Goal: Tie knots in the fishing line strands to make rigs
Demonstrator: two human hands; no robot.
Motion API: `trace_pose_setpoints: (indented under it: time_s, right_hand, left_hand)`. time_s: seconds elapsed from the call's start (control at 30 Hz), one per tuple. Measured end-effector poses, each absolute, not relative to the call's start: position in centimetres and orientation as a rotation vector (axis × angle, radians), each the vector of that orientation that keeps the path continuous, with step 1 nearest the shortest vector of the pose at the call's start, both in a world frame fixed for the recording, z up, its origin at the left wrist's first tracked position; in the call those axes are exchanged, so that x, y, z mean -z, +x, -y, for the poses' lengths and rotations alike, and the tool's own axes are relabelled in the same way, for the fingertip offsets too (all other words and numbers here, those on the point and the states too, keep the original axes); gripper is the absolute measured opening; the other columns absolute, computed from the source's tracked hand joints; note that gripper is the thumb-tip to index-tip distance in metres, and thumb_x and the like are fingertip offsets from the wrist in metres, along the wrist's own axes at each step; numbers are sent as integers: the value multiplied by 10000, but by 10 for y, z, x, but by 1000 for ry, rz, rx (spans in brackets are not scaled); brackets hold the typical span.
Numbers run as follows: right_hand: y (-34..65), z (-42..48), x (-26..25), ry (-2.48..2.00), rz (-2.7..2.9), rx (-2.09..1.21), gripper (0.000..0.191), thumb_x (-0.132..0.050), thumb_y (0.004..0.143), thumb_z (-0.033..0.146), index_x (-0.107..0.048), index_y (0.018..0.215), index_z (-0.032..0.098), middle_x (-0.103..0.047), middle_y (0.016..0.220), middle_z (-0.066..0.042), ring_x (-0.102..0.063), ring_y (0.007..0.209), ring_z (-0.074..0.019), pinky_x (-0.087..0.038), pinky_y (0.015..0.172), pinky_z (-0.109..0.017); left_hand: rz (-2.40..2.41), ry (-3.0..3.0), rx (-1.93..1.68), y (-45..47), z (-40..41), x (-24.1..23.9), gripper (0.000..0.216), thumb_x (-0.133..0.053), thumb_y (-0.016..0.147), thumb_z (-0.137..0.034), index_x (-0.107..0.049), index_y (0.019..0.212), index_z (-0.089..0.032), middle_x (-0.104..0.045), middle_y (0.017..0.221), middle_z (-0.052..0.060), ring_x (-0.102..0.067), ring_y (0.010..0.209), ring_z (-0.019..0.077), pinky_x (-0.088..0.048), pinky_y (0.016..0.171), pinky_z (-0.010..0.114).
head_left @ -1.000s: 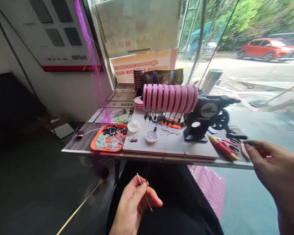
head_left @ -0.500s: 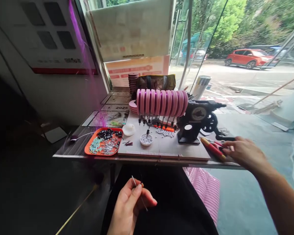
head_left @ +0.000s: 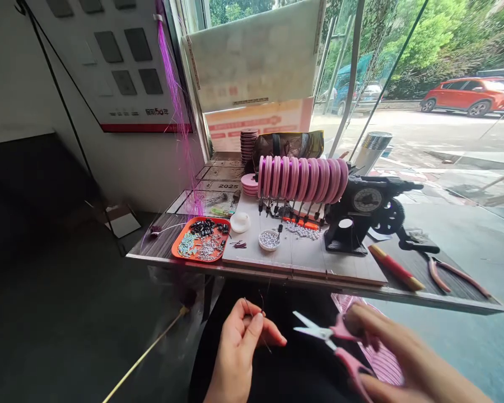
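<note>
Over my lap, my left hand (head_left: 244,344) pinches a thin strand (head_left: 249,308) between thumb and fingertips. Short ends of it stick out above and below the fingers; whether it is line or wire I cannot tell. To the right, my right hand (head_left: 382,341) grips pink-handled scissors (head_left: 328,334) by the finger loops. Their blades are spread and point left toward my left hand, apart from the strand. Part of the right hand is blurred.
On the table stand a black hand-crank winder (head_left: 367,201) with pink spools (head_left: 302,179), an orange tray (head_left: 176,249) of small parts and a white cup (head_left: 269,240) of beads. Pliers (head_left: 439,274) and a red-and-yellow tool (head_left: 397,267) lie right. A yellow stick (head_left: 147,352) slants at lower left.
My right hand has moved from the table's right edge down and left over my lap, now holding the scissors. My left hand still pinches the strand. The camera view has shifted left.
</note>
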State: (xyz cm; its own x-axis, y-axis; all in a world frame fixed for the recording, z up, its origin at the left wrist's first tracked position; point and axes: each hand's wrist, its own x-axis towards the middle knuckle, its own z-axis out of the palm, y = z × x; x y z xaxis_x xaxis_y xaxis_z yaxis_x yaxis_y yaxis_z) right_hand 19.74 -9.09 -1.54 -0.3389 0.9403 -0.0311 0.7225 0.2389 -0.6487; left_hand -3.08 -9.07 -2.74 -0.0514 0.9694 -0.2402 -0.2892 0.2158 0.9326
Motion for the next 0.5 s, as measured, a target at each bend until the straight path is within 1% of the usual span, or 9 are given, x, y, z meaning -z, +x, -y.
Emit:
trace_pose_setpoints:
  time_s: [0.03,0.13,0.27,0.37,0.5]
  right_hand:
    - [183,86,10,-1516,2202,-834,214,-607,712,326,-566,902,235,-609,903,-62,-574,795,-228,-488,687,-318]
    - [162,73,0,-1519,2326,-834,188,-572,718,268,-532,888,199,-579,874,-53,-547,771,-204,-457,684,-314]
    - [159,65,-1,-1537,2403,-813,175,-540,735,252,-514,896,191,-571,887,-51,-537,790,-206,-427,690,-320]
    - [156,64,-2,-1540,2435,-805,172,-549,725,257,-513,878,188,-575,864,-48,-534,772,-209,-408,667,-316]
    - [151,61,-4,-1508,2460,-828,120,-540,718,224,-506,827,190,-576,817,-34,-529,733,-195,-391,639,-293]
  left_hand:
    - [-1178,838,-1224,-32,91,28,185,-574,812,-346,-490,747,-195,-675,582,-4,-620,603,153,-470,660,268]
    - [-1237,969,-1250,-34,91,29,178,-561,823,-345,-497,751,-196,-683,600,-1,-622,621,155,-461,673,264]
    - [-1277,1036,-1249,-36,93,31,184,-550,828,-358,-505,753,-196,-685,618,8,-624,632,163,-448,672,266]
    - [-1284,1009,-1234,-37,93,31,179,-563,818,-358,-508,761,-198,-685,617,6,-628,633,167,-445,674,269]
    - [-1278,954,-1225,-37,93,31,178,-566,813,-357,-506,756,-199,-677,598,3,-633,616,172,-449,663,275]
